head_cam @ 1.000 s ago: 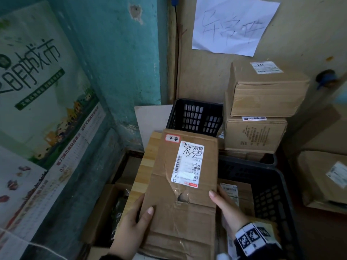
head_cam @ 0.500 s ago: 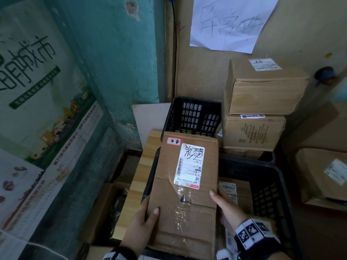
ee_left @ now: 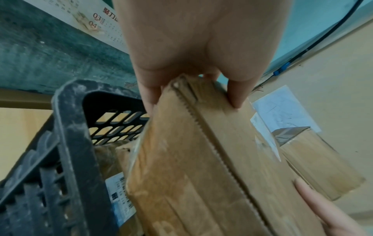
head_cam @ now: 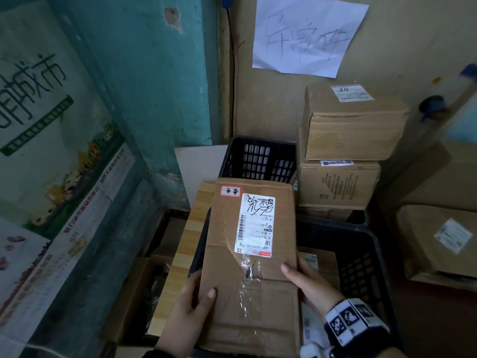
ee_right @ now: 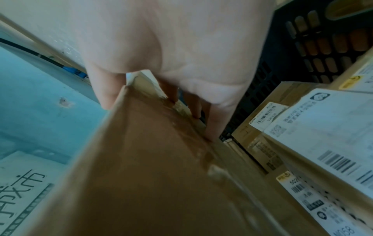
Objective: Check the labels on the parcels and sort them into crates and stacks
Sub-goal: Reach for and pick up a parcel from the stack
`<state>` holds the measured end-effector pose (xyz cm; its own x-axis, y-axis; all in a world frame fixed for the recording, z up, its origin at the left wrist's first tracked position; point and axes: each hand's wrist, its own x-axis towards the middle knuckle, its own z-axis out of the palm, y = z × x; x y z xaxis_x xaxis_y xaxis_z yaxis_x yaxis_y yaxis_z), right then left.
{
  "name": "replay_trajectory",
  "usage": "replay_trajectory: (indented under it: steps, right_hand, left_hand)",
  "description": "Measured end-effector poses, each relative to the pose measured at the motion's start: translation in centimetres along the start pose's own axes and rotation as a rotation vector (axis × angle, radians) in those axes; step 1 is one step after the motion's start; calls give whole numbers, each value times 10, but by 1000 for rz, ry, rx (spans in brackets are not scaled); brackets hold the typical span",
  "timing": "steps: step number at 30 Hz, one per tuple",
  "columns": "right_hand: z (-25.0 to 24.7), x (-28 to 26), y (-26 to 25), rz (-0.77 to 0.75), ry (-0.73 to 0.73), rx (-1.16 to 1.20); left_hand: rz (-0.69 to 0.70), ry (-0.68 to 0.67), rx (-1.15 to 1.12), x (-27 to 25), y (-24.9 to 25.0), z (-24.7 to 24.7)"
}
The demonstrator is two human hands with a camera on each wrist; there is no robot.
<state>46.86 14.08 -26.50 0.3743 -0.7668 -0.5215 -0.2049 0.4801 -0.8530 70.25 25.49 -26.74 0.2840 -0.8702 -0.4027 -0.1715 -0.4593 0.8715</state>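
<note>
A flat, torn cardboard parcel (head_cam: 253, 267) with a white shipping label (head_cam: 255, 224) and a small red sticker (head_cam: 230, 191) is held over the near black crate (head_cam: 361, 254). My left hand (head_cam: 191, 308) grips its left edge, thumb on top. My right hand (head_cam: 309, 285) grips the right edge the same way. The left wrist view shows the parcel's (ee_left: 212, 167) edge pinched between thumb and fingers (ee_left: 236, 94). In the right wrist view the parcel (ee_right: 141, 167) is clamped by my right hand (ee_right: 161, 99). Other labelled parcels (ee_right: 322, 135) lie in the crate below.
A second black crate (head_cam: 258, 158) stands behind, by the wall. Two stacked boxes (head_cam: 351, 130) rise at the right, another box (head_cam: 438, 241) farther right. A handwritten paper sign (head_cam: 307, 34) hangs above. A wooden board (head_cam: 191, 241) and an open carton (head_cam: 144, 293) sit at left.
The parcel has shifted slightly to the right and now sits more squarely over the near crate. Both hands keep the same grip on its edges.
</note>
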Motion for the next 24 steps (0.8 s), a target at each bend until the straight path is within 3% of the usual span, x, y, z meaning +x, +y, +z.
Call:
replay_trajectory:
  steps: [6,14,24]
  right_hand:
    - [-8,-18,-9,-8,-44,-39]
    - [-17,-35,-17,-67,-157,-114]
    - [-10,-55,2,-63,-138,44]
  left_hand:
    - [-55,31,18,-10,14,4]
    - [-69,142,-170,-18,31,12]
    - [-30,138,-184,-27,43,14]
